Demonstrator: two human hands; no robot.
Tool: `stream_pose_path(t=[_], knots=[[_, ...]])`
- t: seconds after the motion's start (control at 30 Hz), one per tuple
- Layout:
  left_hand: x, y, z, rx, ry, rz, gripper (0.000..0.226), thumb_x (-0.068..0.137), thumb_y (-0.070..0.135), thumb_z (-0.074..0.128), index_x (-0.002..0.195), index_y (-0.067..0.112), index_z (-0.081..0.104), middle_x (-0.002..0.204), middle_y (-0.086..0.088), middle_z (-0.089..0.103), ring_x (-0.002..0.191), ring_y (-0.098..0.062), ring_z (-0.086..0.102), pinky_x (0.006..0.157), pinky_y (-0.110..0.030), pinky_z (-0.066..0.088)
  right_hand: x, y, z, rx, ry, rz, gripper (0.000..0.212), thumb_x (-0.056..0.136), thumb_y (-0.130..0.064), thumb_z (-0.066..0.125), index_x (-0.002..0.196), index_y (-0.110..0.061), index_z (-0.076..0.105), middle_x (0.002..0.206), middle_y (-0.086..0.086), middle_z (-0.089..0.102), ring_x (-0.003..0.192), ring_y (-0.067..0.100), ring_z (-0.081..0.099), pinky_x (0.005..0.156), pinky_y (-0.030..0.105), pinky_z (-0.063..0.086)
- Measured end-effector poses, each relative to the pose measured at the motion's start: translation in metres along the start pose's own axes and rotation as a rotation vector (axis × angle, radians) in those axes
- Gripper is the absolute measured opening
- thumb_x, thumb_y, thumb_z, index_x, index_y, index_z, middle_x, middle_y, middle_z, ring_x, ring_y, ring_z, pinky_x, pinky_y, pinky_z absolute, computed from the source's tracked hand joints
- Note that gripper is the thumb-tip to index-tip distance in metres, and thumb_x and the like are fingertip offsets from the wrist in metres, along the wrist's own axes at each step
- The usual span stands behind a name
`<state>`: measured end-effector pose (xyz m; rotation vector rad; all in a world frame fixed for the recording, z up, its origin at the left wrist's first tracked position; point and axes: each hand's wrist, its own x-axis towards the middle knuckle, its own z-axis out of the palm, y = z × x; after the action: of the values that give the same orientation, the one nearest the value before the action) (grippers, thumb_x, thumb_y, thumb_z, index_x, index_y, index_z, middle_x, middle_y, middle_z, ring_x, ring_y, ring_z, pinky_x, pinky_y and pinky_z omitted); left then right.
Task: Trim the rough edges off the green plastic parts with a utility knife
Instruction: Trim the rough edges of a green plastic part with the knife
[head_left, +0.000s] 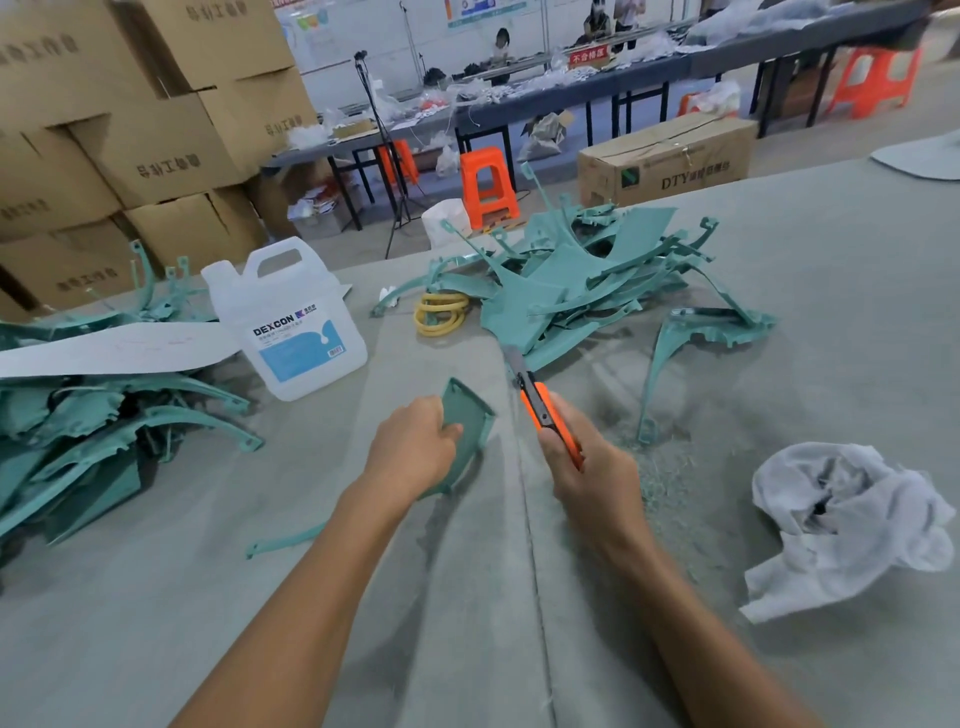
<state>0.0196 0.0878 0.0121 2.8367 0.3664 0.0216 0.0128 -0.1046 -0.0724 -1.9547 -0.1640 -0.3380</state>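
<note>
My left hand (415, 441) grips a green plastic part (467, 421) and holds it tilted above the grey cloth-covered table (363, 597). My right hand (587, 467) holds an orange utility knife (545, 410) by its handle. Its blade is extended and points away from me, just right of the part and apart from it. One pile of green plastic parts (582, 291) lies beyond the hands. Another pile (88, 415) lies at the left. A single curved green part (691, 338) rests at the right, and a thin green strip (285, 543) lies near my left forearm.
A white DEXCON jug (291, 317) stands left of centre, with a yellow coil (441, 314) behind the hands. A crumpled white rag (841, 519) lies at the right beside green shavings (670, 467). Cardboard boxes (130, 130), orange stools and other tables with people stand beyond.
</note>
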Motion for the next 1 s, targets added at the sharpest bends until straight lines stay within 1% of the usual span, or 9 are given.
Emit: stream_pose_path(t=[0.13,0.27,0.37,0.47,0.53,0.67,0.83,0.93,1.0], knots=[[-0.001,0.002,0.001,-0.014,0.011,0.005,0.026,0.100,0.034,0.055,0.081,0.018,0.046,0.087,-0.008,0.059,0.084,-0.032,0.058,0.067,-0.037,0.042,-0.012,-0.008,0.011,0.005,-0.060,-0.174,0.048,0.097,-0.049,0.050,0.139,-0.070,0.036,0.083,-0.037,0.061,0.077,-0.006,0.062,0.070,0.016,0.048],[-0.004,0.001,0.000,-0.002,0.030,0.003,0.032,0.100,0.035,0.055,0.076,0.018,0.041,0.077,-0.004,0.053,0.073,-0.026,0.052,0.055,-0.035,0.030,-0.006,-0.001,0.016,-0.168,-0.122,-0.118,0.048,0.099,-0.031,0.055,0.141,-0.053,0.048,0.079,-0.002,0.068,0.076,0.025,0.065,0.061,0.031,0.033],[-0.006,0.001,0.001,-0.005,0.033,0.007,0.031,0.100,0.035,0.055,0.076,0.018,0.041,0.078,-0.004,0.054,0.075,-0.028,0.054,0.059,-0.037,0.034,-0.006,-0.001,0.014,-0.146,-0.056,-0.125,0.049,0.099,-0.030,0.056,0.142,-0.052,0.047,0.068,-0.007,0.052,0.063,0.018,0.054,0.059,0.028,0.032],[-0.006,0.003,0.002,-0.017,0.023,0.023,0.023,0.099,0.033,0.055,0.086,0.015,0.053,0.086,-0.009,0.062,0.082,-0.031,0.059,0.072,-0.040,0.049,-0.017,-0.010,0.013,-0.057,0.028,-0.237,0.054,0.099,-0.037,0.056,0.146,-0.054,0.035,0.088,-0.011,0.064,0.074,0.014,0.056,0.061,0.023,0.035],[-0.004,0.002,0.003,-0.030,0.027,0.026,0.021,0.099,0.033,0.055,0.091,0.013,0.055,0.089,-0.009,0.064,0.087,-0.034,0.061,0.077,-0.042,0.051,-0.020,-0.011,0.015,-0.042,-0.017,-0.257,0.053,0.100,-0.040,0.054,0.146,-0.058,0.033,0.086,-0.017,0.058,0.070,0.012,0.053,0.060,0.024,0.036],[-0.007,0.000,0.004,-0.010,0.042,0.015,0.029,0.099,0.035,0.054,0.079,0.017,0.043,0.079,-0.005,0.055,0.083,-0.034,0.058,0.065,-0.037,0.039,-0.011,0.003,0.015,-0.220,-0.094,-0.152,0.052,0.099,-0.036,0.054,0.145,-0.056,0.042,0.083,0.003,0.070,0.078,0.028,0.065,0.061,0.033,0.037],[-0.019,0.007,-0.004,-0.011,-0.037,0.088,0.014,0.098,0.026,0.050,0.094,0.015,0.042,0.085,-0.007,0.057,0.081,-0.030,0.057,0.067,-0.039,0.043,-0.013,-0.005,0.013,-0.176,-0.005,-0.147,0.049,0.100,-0.042,0.055,0.148,-0.046,0.043,0.093,-0.005,0.071,0.085,0.024,0.067,0.065,0.034,0.042],[-0.043,0.014,-0.003,-0.012,-0.170,0.200,0.016,0.094,0.016,0.044,0.105,0.020,0.033,0.079,-0.005,0.052,0.072,-0.027,0.056,0.060,-0.040,0.040,-0.012,-0.015,0.010,0.144,0.020,-0.056,0.029,0.085,-0.060,0.069,0.108,-0.050,0.054,0.078,-0.023,0.059,0.068,0.003,0.057,0.060,0.021,0.041],[-0.061,0.018,-0.001,0.098,-0.202,0.275,0.027,0.093,0.012,0.042,0.114,0.023,0.030,0.076,-0.003,0.048,0.074,-0.032,0.054,0.061,-0.040,0.037,-0.010,-0.020,0.007,0.244,0.039,-0.039,0.036,0.074,-0.062,0.076,0.091,-0.048,0.048,0.071,-0.021,0.051,0.060,0.004,0.049,0.054,0.013,0.037]])
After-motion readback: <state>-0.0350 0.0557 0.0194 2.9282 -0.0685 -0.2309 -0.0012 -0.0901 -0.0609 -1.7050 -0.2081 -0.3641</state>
